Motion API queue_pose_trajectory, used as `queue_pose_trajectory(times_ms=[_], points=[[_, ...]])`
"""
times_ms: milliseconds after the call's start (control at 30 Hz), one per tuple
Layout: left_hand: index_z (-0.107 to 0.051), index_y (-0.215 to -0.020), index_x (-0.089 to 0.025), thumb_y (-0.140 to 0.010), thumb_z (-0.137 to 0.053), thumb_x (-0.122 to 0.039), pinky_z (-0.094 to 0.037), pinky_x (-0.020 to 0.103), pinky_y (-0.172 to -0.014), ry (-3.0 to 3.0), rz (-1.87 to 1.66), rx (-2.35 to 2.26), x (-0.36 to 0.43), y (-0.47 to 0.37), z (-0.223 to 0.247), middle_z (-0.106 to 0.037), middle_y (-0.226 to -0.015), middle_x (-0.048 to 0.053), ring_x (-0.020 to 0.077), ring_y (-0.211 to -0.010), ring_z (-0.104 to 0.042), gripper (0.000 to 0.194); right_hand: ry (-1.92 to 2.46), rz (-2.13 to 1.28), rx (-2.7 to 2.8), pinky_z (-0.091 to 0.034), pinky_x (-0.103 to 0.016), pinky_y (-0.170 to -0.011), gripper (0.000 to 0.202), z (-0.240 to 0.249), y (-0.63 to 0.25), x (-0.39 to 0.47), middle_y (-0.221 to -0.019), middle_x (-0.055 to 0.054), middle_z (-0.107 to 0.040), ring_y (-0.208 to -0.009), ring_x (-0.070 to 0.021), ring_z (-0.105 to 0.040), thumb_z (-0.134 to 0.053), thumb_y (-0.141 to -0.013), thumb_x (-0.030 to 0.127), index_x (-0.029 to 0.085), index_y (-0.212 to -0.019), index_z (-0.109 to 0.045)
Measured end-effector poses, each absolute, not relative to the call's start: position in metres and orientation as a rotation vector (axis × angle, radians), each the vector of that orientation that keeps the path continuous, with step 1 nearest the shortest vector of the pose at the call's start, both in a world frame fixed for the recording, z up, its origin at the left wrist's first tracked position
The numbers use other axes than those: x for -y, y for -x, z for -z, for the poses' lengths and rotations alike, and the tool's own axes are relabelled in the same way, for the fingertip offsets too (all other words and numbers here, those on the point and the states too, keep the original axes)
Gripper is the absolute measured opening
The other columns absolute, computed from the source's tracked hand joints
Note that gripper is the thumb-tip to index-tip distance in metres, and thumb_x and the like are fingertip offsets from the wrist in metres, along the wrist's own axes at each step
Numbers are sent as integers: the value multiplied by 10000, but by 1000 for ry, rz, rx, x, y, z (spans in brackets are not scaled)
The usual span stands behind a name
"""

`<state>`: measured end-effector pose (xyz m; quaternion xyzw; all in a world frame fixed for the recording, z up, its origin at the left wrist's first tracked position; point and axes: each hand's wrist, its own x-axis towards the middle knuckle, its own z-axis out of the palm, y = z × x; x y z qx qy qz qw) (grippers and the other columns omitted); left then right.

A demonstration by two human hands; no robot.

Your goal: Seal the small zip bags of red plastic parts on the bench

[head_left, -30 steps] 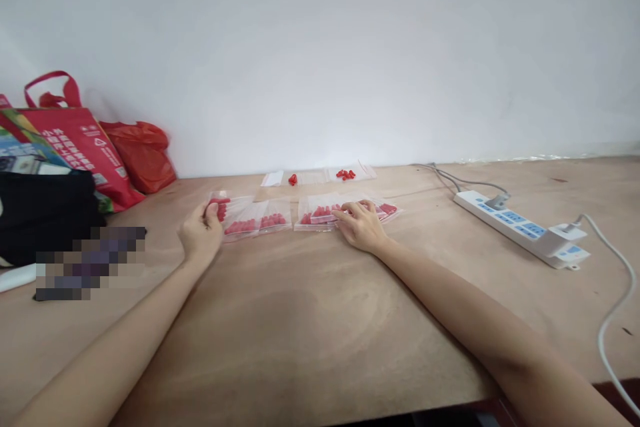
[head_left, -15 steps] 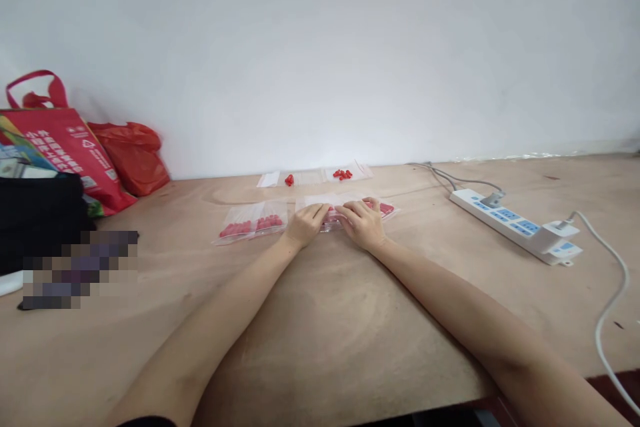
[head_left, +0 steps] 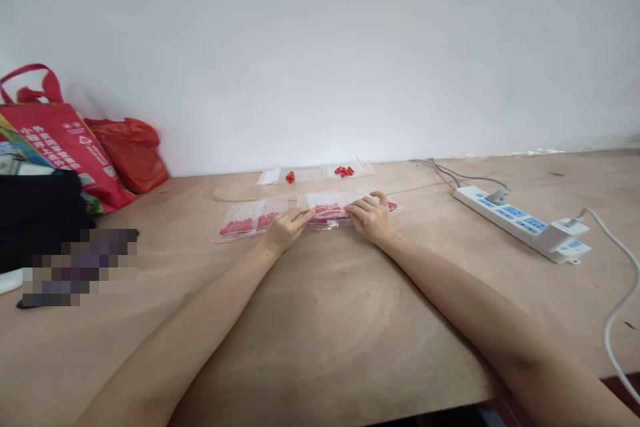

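Observation:
A clear plastic zip bag (head_left: pixel 327 209) with small red pieces in it lies in front of me, between my hands. My left hand (head_left: pixel 286 228) pinches its left edge, fingers pressed together. On the other side, my right hand (head_left: pixel 373 218) has its bent fingers closed at the bag's right part. More red pieces show just beyond the right hand. To the left, touching or close to my left hand, rests another clear bag (head_left: pixel 245 217) of red pieces. What the pieces are is too small to tell.
Near the wall lie clear bags with red pieces (head_left: pixel 344 171) and a red clump (head_left: pixel 290 177). A white power strip (head_left: pixel 520 223) with cables stands at right. Red bags (head_left: pixel 131 153), a black cloth (head_left: pixel 40 220) and a pixelated item (head_left: pixel 80 270) occupy the left.
My left hand has slid left along the bag, so the hands are farther apart and more of the red pieces between them show. My right hand has shifted slightly right.

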<state>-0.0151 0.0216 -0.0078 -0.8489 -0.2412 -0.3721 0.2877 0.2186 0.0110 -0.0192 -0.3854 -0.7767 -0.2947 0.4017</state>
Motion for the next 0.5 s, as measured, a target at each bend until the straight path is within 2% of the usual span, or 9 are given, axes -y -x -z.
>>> queue_pose_trajectory(times_ms=[300,500], points=[[-603,-898,-180,-829,-456,-209,-505,227,-719,2322,1139,689,-22,12,8,-653,-838,39,113,-777,-610,165,966,803,1998,-194,-323,-875,200,18,-219,-11,-704,33,-630,-679,-93,-478,-422,-829,165,237,-790,-604],[-615,-823,-181,-818,-459,-188,-507,261,-666,2299,1182,678,-23,13,5,-663,-782,30,124,-716,-608,155,976,840,2012,-171,-350,-880,196,18,-218,-10,-675,34,-619,-675,-100,-469,-427,-798,143,233,-762,-598]])
